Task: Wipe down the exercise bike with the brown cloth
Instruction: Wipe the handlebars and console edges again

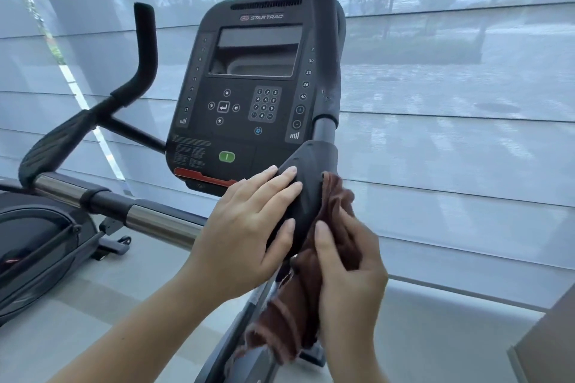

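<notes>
The exercise bike fills the middle of the head view, its dark console point(249, 87) facing me between two upright black handlebars. Below the console's right corner sits a black padded armrest point(306, 186). My left hand point(249, 227) lies on that armrest with straight fingers across its top and the thumb on its near side. My right hand point(348, 270) grips the brown cloth point(337, 196) and presses it against the armrest's right side. The cloth's loose end point(280, 329) hangs down below my right hand.
The left armrest point(49, 149) and chrome crossbar point(149, 218) reach out to the left. Another dark machine point(34, 246) stands at the lower left on the pale floor. A window with a translucent blind runs behind the bike. A brown panel point(550, 348) edges in at the lower right.
</notes>
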A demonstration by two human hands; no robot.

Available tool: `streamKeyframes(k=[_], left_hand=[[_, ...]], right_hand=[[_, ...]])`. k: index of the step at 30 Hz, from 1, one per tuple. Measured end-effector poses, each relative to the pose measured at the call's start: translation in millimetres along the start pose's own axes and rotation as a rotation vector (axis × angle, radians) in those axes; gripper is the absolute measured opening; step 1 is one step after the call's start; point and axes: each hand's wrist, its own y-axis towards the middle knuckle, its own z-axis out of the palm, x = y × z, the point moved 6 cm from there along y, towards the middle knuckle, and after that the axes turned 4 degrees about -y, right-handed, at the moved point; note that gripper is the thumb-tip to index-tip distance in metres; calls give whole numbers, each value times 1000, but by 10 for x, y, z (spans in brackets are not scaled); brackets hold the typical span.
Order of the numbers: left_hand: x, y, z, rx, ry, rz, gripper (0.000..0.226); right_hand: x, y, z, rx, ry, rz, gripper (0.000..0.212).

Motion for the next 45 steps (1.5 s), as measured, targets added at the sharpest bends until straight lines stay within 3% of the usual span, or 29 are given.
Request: streamKeyframes(k=[3, 7, 12, 15, 19, 23, 26, 30, 36, 40, 45], left_hand=[[9, -6, -2, -2, -27, -2, 46], [-6, -14, -13, -3, -34, -1, 45], [-8, -32, -27, -32, -70, 17, 44], [41, -44, -44, -39, -119, -13, 45], [133, -108, -82, -72, -66, -12, 44], [178, -151, -72, -89, -56, -10, 44], [172, -144, -56, -74, -67, -3, 45], [150, -148, -51, -30, -74, 2, 46], [152, -82, -66, -27, -142, -20, 47], [90, 70, -11, 82, -125, -13, 52], [105, 264, 88, 170, -106, -88, 66]], right_hand=[[42, 203, 41, -24, -49, -8, 23], [126, 612, 121, 76, -8, 77, 16], [28, 82, 9, 14, -74, -20, 29], [202, 9, -82, 83, -298, -237, 36], [613, 251, -96, 137, -619, -619, 27], [775, 472, 343, 372, -840, -734, 21], [764, 677, 616, 506, -997, -717, 16], [839, 904, 665, 503, -966, -628, 16], [725, 505, 319, 365, -824, -699, 19], [689, 602, 165, 424, -670, -622, 24], [680, 1110, 243, 341, -570, -690, 24]])
